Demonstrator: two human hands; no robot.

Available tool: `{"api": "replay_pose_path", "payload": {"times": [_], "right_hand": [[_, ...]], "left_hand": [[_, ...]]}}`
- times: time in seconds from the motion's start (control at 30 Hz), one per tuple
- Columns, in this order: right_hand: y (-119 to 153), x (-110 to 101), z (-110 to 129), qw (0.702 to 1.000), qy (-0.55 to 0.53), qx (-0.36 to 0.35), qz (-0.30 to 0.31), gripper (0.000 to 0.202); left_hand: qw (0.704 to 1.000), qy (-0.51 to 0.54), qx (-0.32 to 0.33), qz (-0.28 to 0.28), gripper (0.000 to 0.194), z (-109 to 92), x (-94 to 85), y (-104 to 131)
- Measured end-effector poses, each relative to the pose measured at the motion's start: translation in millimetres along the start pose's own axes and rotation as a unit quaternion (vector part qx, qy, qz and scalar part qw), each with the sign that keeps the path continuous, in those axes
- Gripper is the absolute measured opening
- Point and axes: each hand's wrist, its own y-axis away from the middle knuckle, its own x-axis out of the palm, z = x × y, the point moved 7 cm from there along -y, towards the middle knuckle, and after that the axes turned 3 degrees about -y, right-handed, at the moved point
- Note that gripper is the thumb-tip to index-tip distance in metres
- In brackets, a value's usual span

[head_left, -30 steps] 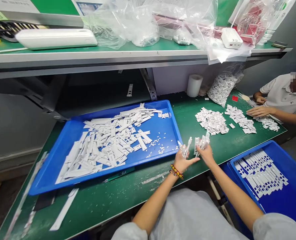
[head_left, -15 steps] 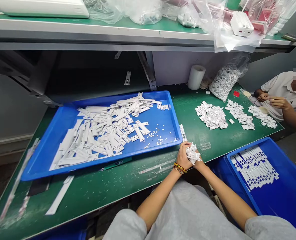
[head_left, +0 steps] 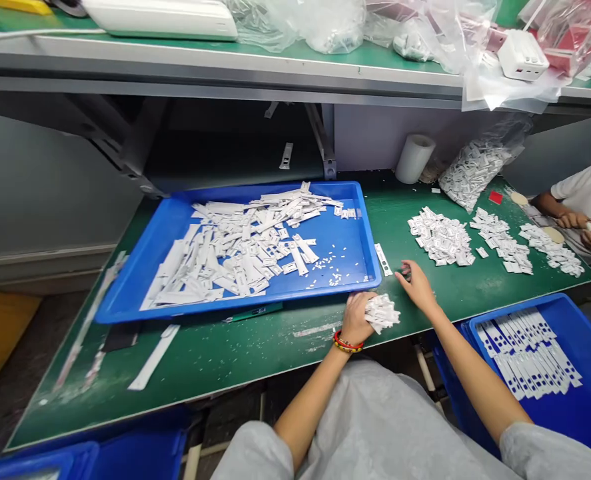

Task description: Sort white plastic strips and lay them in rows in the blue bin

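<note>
My left hand [head_left: 357, 321] is closed around a bundle of white plastic strips [head_left: 382, 313], their ends fanning out to the right, above the table's front edge. Apart from it, my right hand [head_left: 419, 287] is held over the table with fingers spread and curled, holding nothing. A single white strip with dark slots [head_left: 383, 259] lies just left of my right fingertips, beside the corner of a blue tray [head_left: 362, 230]. Inside that tray is a loose heap of similar white strips [head_left: 240, 247], with tiny white bits scattered at its right side.
Piles of small white pieces [head_left: 440, 237] lie on the green table [head_left: 260, 350] at right, near a filled clear bag [head_left: 475, 170] and a white roll [head_left: 415, 159]. A blue bin [head_left: 588, 347] holds rows of strips. Another person's hands [head_left: 582, 227] work at far right. A shelf [head_left: 275, 87] overhangs the table.
My right hand has come off the bundle and moved right and up, its fingers opening. The left hand keeps the strips. The camera view has shifted left.
</note>
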Motion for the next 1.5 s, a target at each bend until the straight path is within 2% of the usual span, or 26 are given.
{"api": "replay_pose_path", "payload": {"times": [0.1, 0.17, 0.23, 0.3, 0.33, 0.4, 0.47, 0.53, 0.6, 0.7, 0.77, 0.83, 0.9, 0.97, 1.07, 1.13, 1.2, 1.27, 1.33, 1.4, 1.43, 1.5], "right_hand": [[-26.3, 22.9, 12.3, 0.998, 0.053, 0.025, -0.004, 0.041], [-33.3, 34.4, 17.1, 0.994, 0.095, 0.048, 0.027, 0.031], [-30.8, 37.0, 14.7, 0.990, 0.106, 0.073, 0.058, 0.021], [-19.6, 30.1, 8.8, 0.992, 0.068, 0.087, 0.059, 0.010], [-10.7, 25.0, 5.4, 0.994, 0.021, 0.094, 0.053, 0.005], [13.8, 16.9, -0.4, 0.984, -0.130, 0.115, 0.049, 0.006], [45.5, 12.5, 0.2, 0.942, -0.299, 0.137, 0.062, 0.013], [79.5, 6.4, 6.8, 0.899, -0.407, 0.150, 0.064, 0.020], [110.4, -5.2, 13.3, 0.887, -0.433, 0.154, 0.038, 0.024], [146.0, -27.2, 13.3, 0.897, -0.408, 0.167, -0.023, 0.027], [163.3, -38.8, 6.9, 0.900, -0.395, 0.178, -0.049, 0.029], [179.2, -46.5, -4.1, 0.900, -0.383, 0.198, -0.065, 0.032], [196.8, -52.1, -17.6, 0.896, -0.376, 0.224, -0.080, 0.033], [217.5, -57.0, -32.1, 0.885, -0.388, 0.244, -0.085, 0.036], [257.8, -73.4, -62.5, 0.876, -0.391, 0.266, -0.097, 0.038], [293.0, -97.4, -95.8, 0.885, -0.337, 0.291, -0.135, 0.036], [333.4, -129.9, -138.4, 0.896, -0.229, 0.334, -0.184, 0.031], [371.5, -160.8, -183.2, 0.896, -0.082, 0.392, -0.194, 0.025], [397.4, -178.2, -223.4, 0.889, 0.071, 0.435, -0.125, 0.021], [410.4, -179.6, -255.5, 0.878, 0.180, 0.443, -0.017, 0.017], [413.6, -176.6, -267.7, 0.874, 0.209, 0.438, 0.027, 0.017], [415.4, -168.7, -284.6, 0.874, 0.226, 0.424, 0.076, 0.017]], "left_hand": [[0.993, -0.083, 0.018, 0.083, 0.019, -7.6, 7.1, -1.7], [0.993, -0.082, 0.009, 0.085, 0.020, -8.2, 6.5, -3.4], [0.998, -0.024, -0.028, 0.059, 0.026, -5.9, 1.1, -4.6], [0.989, 0.103, -0.095, 0.036, 0.031, -2.7, -3.1, -4.0], [0.973, 0.184, -0.134, 0.035, 0.031, -2.5, -2.1, -3.0], [0.913, 0.345, -0.212, 0.044, 0.031, -7.3, 5.2, 0.1], [0.840, 0.464, -0.277, 0.047, 0.034, -18.3, 14.9, 3.3], [0.784, 0.531, -0.318, 0.054, 0.037, -32.7, 25.6, 5.8], [0.756, 0.556, -0.337, 0.078, 0.038, -47.7, 38.0, 7.7], [0.756, 0.546, -0.345, 0.109, 0.037, -64.0, 58.8, 11.4], [0.776, 0.513, -0.348, 0.118, 0.036, -70.4, 74.0, 15.6], [0.810, 0.459, -0.338, 0.137, 0.035, -77.2, 90.0, 20.5], [0.849, 0.395, -0.311, 0.164, 0.034, -86.7, 106.3, 25.7], [0.864, 0.362, -0.286, 0.203, 0.031, -98.4, 124.9, 32.9], [0.833, 0.386, -0.312, 0.244, 0.030, -111.2, 153.6, 47.9], [0.806, 0.406, -0.347, 0.255, 0.033, -117.2, 170.3, 57.2], [0.793, 0.412, -0.363, 0.264, 0.034, -124.2, 184.5, 63.4], [0.791, 0.408, -0.363, 0.274, 0.034, -132.9, 197.0, 67.6], [0.791, 0.398, -0.362, 0.291, 0.032, -142.4, 209.3, 71.9], [0.791, 0.389, -0.359, 0.308, 0.030, -152.2, 221.4, 76.5], [0.792, 0.385, -0.356, 0.313, 0.029, -156.8, 227.2, 78.5], [0.797, 0.381, -0.348, 0.314, 0.028, -164.1, 237.3, 81.8]]}}
